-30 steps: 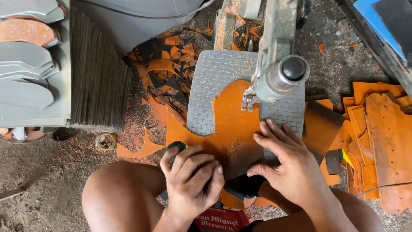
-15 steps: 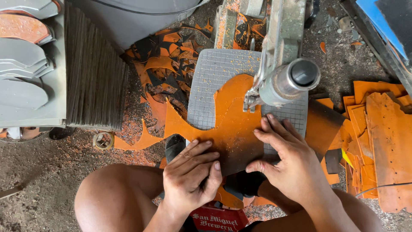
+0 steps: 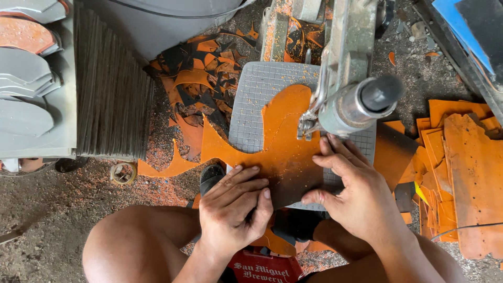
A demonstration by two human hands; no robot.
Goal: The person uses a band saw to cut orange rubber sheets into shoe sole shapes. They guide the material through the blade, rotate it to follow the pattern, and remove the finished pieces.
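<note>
Both hands, left [image 3: 233, 207] and right [image 3: 356, 196], are pressed on a sheet [image 3: 283, 147] laid over the surface [image 3: 251, 105]; scraps [image 3: 201, 68] are heaped beyond, offcuts [image 3: 461, 167] stacked right.

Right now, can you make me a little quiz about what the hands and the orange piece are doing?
1. True or false: both hands press flat on the orange sheet.
2. Where does the orange sheet lie? A) on the grey gridded plate B) on the bare ground C) on the stack of grey pieces
3. Fill in: the metal cutting machine stands just above the ____ hand.

Key
1. True: the left hand and right hand both rest on it, fingers spread.
2. A
3. right
</note>
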